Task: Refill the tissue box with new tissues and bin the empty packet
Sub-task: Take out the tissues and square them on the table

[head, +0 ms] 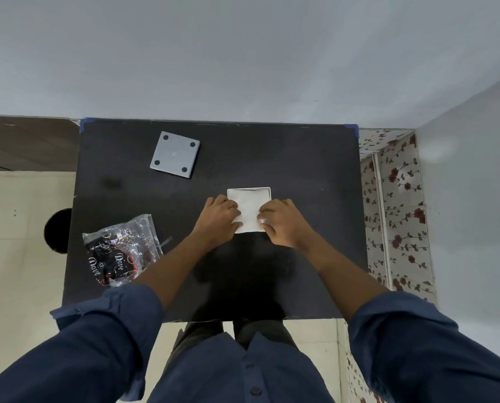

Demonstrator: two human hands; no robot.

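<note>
Gripping tissue stack in left hand and right hand, fingers curled, over tissue box. Leftward: grey lid, 4 feet; Dove packet.

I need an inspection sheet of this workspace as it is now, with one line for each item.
Surface: black table, its far edge against a grey wall.
Job's things: white tissues lie in the open white tissue box; grey square plate with four black pads lies apart, far left; clear Dove packet lies crumpled, near left.
Clutter: nothing seen.
Grippers: left hand and right hand hold the tissues from both sides, fingers bent.
Cables: nothing seen.
Surroundings: round black bin, partly hidden, on the floor left of the table; flowered covering at the right.
</note>
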